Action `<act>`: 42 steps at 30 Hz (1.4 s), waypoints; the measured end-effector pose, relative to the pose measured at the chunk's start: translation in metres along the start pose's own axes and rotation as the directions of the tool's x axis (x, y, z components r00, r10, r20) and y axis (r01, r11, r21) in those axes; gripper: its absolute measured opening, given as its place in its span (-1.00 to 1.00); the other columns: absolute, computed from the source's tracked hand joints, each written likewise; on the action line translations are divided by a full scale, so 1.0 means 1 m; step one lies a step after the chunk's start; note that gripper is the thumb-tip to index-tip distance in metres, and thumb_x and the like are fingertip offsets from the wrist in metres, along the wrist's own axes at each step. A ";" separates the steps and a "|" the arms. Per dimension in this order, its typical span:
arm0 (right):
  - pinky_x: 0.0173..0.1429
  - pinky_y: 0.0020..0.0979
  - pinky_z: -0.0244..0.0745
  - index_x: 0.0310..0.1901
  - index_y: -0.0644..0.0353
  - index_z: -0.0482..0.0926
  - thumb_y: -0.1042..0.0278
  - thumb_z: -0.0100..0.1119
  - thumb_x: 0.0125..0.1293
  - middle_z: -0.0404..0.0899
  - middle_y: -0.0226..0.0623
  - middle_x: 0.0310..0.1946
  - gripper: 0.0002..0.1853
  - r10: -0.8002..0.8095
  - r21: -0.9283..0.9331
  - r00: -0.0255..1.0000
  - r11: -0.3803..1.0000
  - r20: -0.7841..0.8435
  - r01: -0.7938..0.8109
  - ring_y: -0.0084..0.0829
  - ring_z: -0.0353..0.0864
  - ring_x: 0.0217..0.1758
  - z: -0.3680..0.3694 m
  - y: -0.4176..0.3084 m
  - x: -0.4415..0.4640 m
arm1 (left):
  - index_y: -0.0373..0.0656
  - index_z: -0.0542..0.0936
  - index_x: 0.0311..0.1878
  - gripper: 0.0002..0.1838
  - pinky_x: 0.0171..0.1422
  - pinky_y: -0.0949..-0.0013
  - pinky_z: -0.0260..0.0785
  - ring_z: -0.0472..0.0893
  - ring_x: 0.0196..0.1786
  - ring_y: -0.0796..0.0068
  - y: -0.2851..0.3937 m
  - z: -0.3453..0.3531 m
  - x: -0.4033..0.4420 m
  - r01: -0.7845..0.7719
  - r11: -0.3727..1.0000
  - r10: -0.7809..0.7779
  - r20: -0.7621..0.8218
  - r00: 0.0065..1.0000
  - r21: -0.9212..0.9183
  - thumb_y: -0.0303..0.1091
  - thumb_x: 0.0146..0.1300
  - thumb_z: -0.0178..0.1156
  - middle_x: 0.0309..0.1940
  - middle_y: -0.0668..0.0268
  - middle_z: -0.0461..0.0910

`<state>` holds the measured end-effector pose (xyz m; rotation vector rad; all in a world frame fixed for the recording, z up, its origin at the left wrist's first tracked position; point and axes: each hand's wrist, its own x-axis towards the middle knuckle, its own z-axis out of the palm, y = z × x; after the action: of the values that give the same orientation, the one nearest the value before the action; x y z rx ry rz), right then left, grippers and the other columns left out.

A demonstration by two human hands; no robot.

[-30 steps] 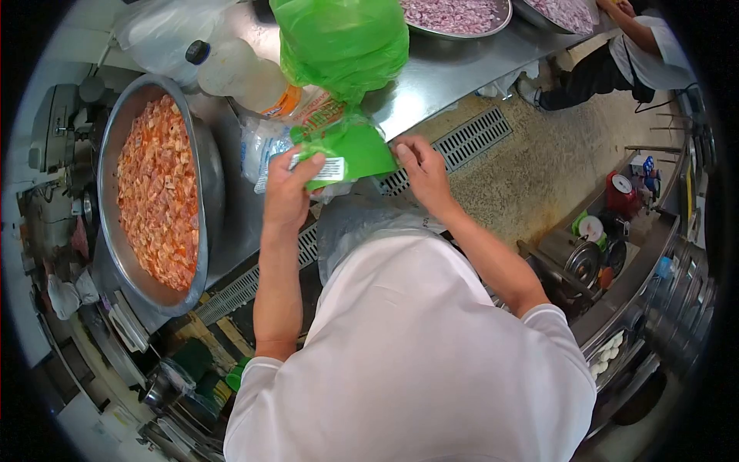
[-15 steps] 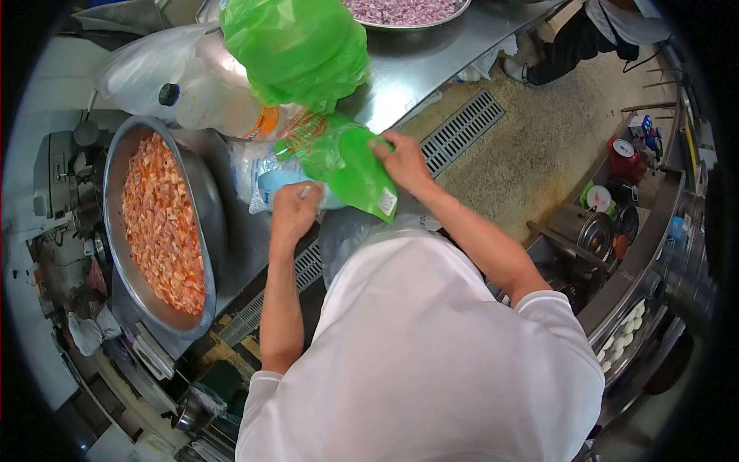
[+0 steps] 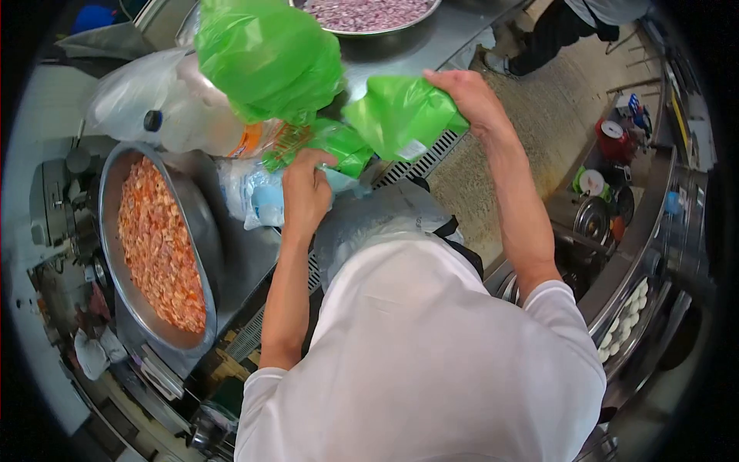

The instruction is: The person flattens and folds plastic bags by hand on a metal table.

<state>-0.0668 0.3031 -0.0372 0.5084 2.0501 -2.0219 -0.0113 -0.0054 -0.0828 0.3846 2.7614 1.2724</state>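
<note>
My right hand (image 3: 471,96) pinches the upper edge of a green plastic packet (image 3: 404,117) with a small white label, raised over the table's front edge. My left hand (image 3: 305,185) is closed on light blue plastic, its fingertips hidden from view. Beside it on the table lie a clear and blue plastic package (image 3: 254,192) and another green packet (image 3: 342,146) with red print near it. A large green plastic bag (image 3: 269,58) stands behind them. To its left is a clear bottle (image 3: 202,127) with a dark cap and orange label.
A metal basin of diced meat (image 3: 162,246) stands at the left. At the back is a metal bowl of chopped purplish pieces (image 3: 366,14). Another person's legs (image 3: 546,42) show at the upper right. A red scale (image 3: 612,138) and pots are at the right, beyond the floor drain (image 3: 423,158).
My right hand has moved up and right, carrying the green packet away from the others. My left hand let go of that packet and took hold of the light blue plastic.
</note>
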 end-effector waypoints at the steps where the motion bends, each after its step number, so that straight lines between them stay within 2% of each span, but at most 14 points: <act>1: -0.26 -0.41 0.56 -0.15 0.43 0.73 0.13 0.32 0.38 0.76 -0.27 -0.32 -0.60 0.045 0.020 0.993 0.999 0.109 -0.048 -0.51 0.68 -0.39 -0.001 -0.003 -0.003 | -0.31 0.56 0.18 -0.56 0.13 0.20 0.47 0.67 -0.04 -0.06 0.026 -0.001 0.003 -0.007 0.996 0.004 -0.030 1.000 -0.091 -0.64 0.19 0.07 -0.18 -0.02 0.70; 3: -0.31 -0.46 0.52 -0.23 0.35 0.72 0.12 0.31 0.40 0.72 -0.37 -0.39 -0.64 0.086 -0.060 0.976 0.995 0.202 -0.075 -0.58 0.65 -0.43 0.008 0.000 -0.005 | -0.28 0.53 0.22 -0.52 -0.08 0.13 0.49 0.67 -0.21 -0.04 0.081 0.006 0.011 -0.044 0.976 0.038 -0.035 0.999 -0.215 -0.45 0.20 0.29 -0.33 0.02 0.65; 7: -0.27 -0.53 0.51 -0.22 0.27 0.72 0.10 0.33 0.39 0.70 -0.45 -0.37 -0.67 0.114 -0.125 0.881 0.990 0.460 -0.063 -0.66 0.62 -0.36 0.014 0.004 -0.009 | -0.26 0.56 0.17 -0.58 -0.18 0.27 0.46 0.65 -0.35 0.44 0.091 0.029 0.041 -0.147 0.977 0.096 0.299 0.949 0.152 -0.33 0.28 0.33 -0.35 0.26 0.70; 8: -0.25 -0.54 0.51 -0.20 0.27 0.72 0.09 0.34 0.39 0.70 -0.46 -0.35 -0.67 0.098 -0.126 0.850 0.991 0.518 -0.038 -0.67 0.62 -0.34 0.011 0.003 -0.008 | -0.30 0.54 0.19 -0.55 -0.15 0.25 0.47 0.67 -0.30 0.40 0.084 0.028 0.045 -0.080 0.997 0.070 0.333 0.940 0.016 -0.29 0.30 0.33 -0.35 0.22 0.70; 10: -0.21 -0.53 0.51 -0.14 0.22 0.68 0.08 0.24 0.47 0.67 -0.48 -0.31 -0.68 -0.093 0.116 0.929 0.992 0.359 0.054 -0.68 0.58 -0.32 -0.021 0.000 -0.001 | -0.38 0.50 0.23 -0.47 -0.10 0.23 0.48 0.71 -0.19 0.34 0.060 0.032 0.050 0.075 0.967 0.035 0.421 0.906 -0.242 -0.23 0.32 0.33 -0.36 0.12 0.68; 12: -0.18 -0.52 0.51 -0.13 0.20 0.65 0.08 0.18 0.51 0.65 -0.49 -0.30 -0.69 -0.233 0.428 0.969 0.887 0.086 0.176 -0.69 0.57 -0.31 -0.049 0.004 0.013 | -0.39 0.53 0.18 -0.54 -0.03 0.28 0.49 0.70 -0.09 0.38 0.043 0.034 0.042 0.447 0.663 -0.165 0.465 0.870 -0.600 -0.23 0.37 0.27 -0.23 0.15 0.70; 13: -0.11 -0.51 0.50 -0.16 0.19 0.62 0.09 0.09 0.56 0.63 -0.50 -0.34 -0.69 -0.263 0.288 0.965 0.924 -0.003 0.252 -0.68 0.56 -0.29 -0.047 0.007 0.012 | -0.39 0.55 0.15 -0.57 0.00 0.30 0.50 0.69 -0.04 0.40 0.037 0.032 0.035 0.567 0.410 -0.248 0.511 0.823 -0.715 -0.24 0.39 0.24 -0.16 0.17 0.71; 16: 0.01 -0.48 0.52 -0.06 0.22 0.65 0.14 0.12 0.55 0.69 -0.47 -0.23 -0.71 -0.172 0.110 0.916 0.984 0.362 0.141 -0.63 0.62 -0.17 -0.024 0.046 -0.007 | -0.39 0.58 0.13 -0.59 0.08 0.37 0.48 0.66 -0.01 0.40 0.027 0.029 0.025 0.632 0.221 -0.381 0.531 0.757 -0.743 -0.23 0.40 0.22 0.01 0.23 0.66; 19: 0.13 -0.45 0.52 0.19 0.25 0.62 0.26 0.26 0.46 0.71 -0.37 0.03 -0.63 -0.157 0.111 0.864 0.987 0.478 0.118 -0.56 0.65 0.00 0.012 0.049 -0.025 | -0.42 0.57 0.16 -0.53 0.22 0.34 0.41 0.60 0.11 0.35 0.006 0.029 0.019 0.647 0.286 -0.316 0.568 0.760 -0.707 -0.19 0.37 0.23 0.12 0.12 0.59; 22: 0.09 -0.47 0.52 0.14 0.29 0.63 0.32 0.27 0.43 0.71 -0.39 -0.03 -0.67 -0.168 0.114 0.817 0.985 0.552 0.126 -0.60 0.64 -0.05 0.033 0.034 -0.024 | -0.43 0.56 0.16 -0.50 0.35 0.30 0.28 0.51 0.23 0.30 -0.015 0.035 0.015 0.609 0.533 -0.330 0.519 0.789 -0.587 -0.18 0.34 0.24 0.17 0.05 0.53; 25: 0.01 -0.49 0.53 0.04 0.32 0.65 0.35 0.25 0.43 0.68 -0.45 -0.18 -0.74 -0.137 -0.006 0.774 0.984 0.618 0.179 -0.64 0.61 -0.15 0.045 0.033 -0.020 | -0.44 0.56 0.17 -0.46 0.43 0.29 0.16 0.41 0.32 0.28 -0.018 0.028 0.011 0.620 0.534 -0.362 0.507 0.782 -0.575 -0.15 0.31 0.24 0.21 0.03 0.47; 34: -0.12 -0.54 0.56 -0.20 0.15 0.61 0.25 0.14 0.51 0.59 -0.55 -0.37 -0.82 0.045 0.032 0.871 0.997 0.489 -0.070 -0.68 0.55 -0.33 0.025 0.066 0.005 | -0.42 0.63 -0.04 -0.71 -0.10 0.36 0.37 0.53 -0.26 0.48 0.017 -0.022 0.001 0.495 0.778 -0.442 0.222 0.869 -0.388 -0.37 0.31 0.18 -0.35 0.27 0.64; 37: -0.12 -0.58 0.51 -0.20 0.11 0.58 0.24 0.12 0.54 0.61 -0.56 -0.33 -0.82 0.049 0.137 0.899 0.983 0.436 -0.120 -0.70 0.54 -0.31 0.031 0.065 -0.003 | -0.40 0.64 -0.12 -0.77 -0.15 0.38 0.35 0.52 -0.31 0.52 0.010 -0.017 -0.001 0.269 0.939 -0.268 0.035 0.963 -0.215 -0.40 0.30 0.19 -0.42 0.31 0.62; 42: -0.14 -0.62 0.42 -0.21 0.11 0.58 0.34 0.13 0.51 0.62 -0.57 -0.33 -0.89 -0.025 0.187 0.868 0.979 0.495 -0.078 -0.73 0.53 -0.28 0.023 0.073 -0.005 | -0.39 0.65 -0.10 -0.77 -0.10 0.36 0.39 0.54 -0.27 0.49 -0.006 -0.023 0.007 0.361 0.888 -0.350 0.093 0.932 -0.284 -0.40 0.30 0.20 -0.37 0.23 0.65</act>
<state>-0.0361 0.2790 -0.1030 0.0284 1.5336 -2.0800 -0.0230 -0.0244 -0.0717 -0.1166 2.3987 1.5188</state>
